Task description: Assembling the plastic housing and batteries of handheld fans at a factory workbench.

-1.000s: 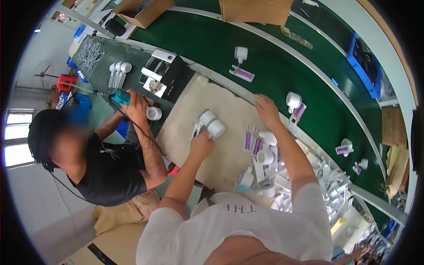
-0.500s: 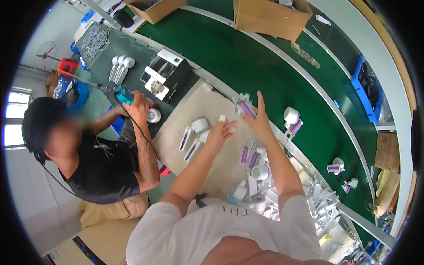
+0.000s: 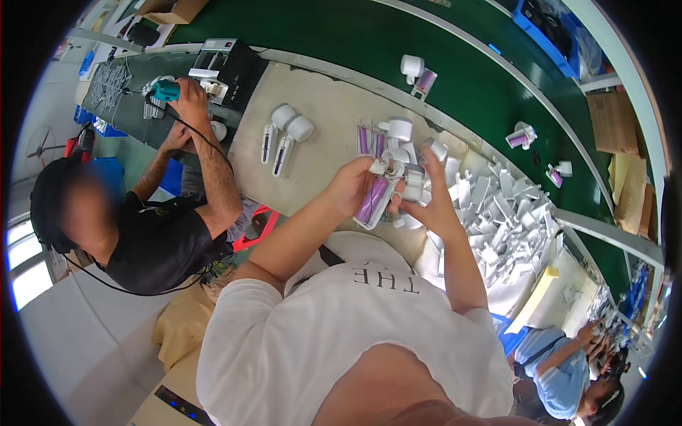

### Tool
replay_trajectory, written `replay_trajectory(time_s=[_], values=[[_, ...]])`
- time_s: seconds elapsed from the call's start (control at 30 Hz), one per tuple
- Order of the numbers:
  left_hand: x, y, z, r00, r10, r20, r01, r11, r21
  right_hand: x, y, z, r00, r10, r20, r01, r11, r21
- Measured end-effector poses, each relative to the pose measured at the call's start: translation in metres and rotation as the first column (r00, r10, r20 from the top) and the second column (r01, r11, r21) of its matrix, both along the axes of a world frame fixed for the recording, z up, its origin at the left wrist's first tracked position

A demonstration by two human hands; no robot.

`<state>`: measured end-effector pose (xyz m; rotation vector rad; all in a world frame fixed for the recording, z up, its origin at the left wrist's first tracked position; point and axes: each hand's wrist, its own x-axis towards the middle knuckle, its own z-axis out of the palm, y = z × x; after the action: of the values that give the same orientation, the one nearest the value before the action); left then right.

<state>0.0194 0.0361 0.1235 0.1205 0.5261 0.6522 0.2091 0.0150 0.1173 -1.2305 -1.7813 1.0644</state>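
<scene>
My left hand (image 3: 352, 187) is closed on a white handheld device whose opened handle shows a purple battery (image 3: 372, 201). The device is held tilted in front of my chest, and fine wiring shows near its upper end. My right hand (image 3: 442, 207) is just right of it, thumb and fingers spread. White round-headed pieces lie behind that hand, and I cannot tell whether its fingers touch them. Beyond my hands, more devices with purple batteries (image 3: 364, 140) and a white round head (image 3: 400, 128) rest on the table. To the left lie two white units with round heads (image 3: 299, 128).
White plastic shells (image 3: 490, 213) are heaped on the right. A green conveyor (image 3: 320, 35) runs along the far side, carrying several purple-battery units (image 3: 425, 82). At left, a co-worker holds a teal power screwdriver (image 3: 166, 90) near a black-and-white machine (image 3: 226, 67). Another person (image 3: 558, 369) sits lower right.
My hands have come back from the conveyor edge toward my chest. The left, unclosed before, now holds a purple-battery device. The view has shifted, showing more of the shell heap.
</scene>
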Motion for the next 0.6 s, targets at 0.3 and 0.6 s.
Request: replay_trajectory(time_s=[0.3, 0.6], values=[[-0.001, -0.016, 0.032, 0.740, -0.032, -0.671, 0.430, 0.791, 0.436, 0.035, -0.019, 0.033, 0.966, -0.174, 0.193, 0.073, 0.895, 0.441], [0.000, -0.026, 0.037, 0.685, -0.046, -0.727, 0.573, 0.649, 0.500, 0.035, -0.031, 0.052, 0.868, -0.242, 0.434, -0.127, 0.737, 0.664]])
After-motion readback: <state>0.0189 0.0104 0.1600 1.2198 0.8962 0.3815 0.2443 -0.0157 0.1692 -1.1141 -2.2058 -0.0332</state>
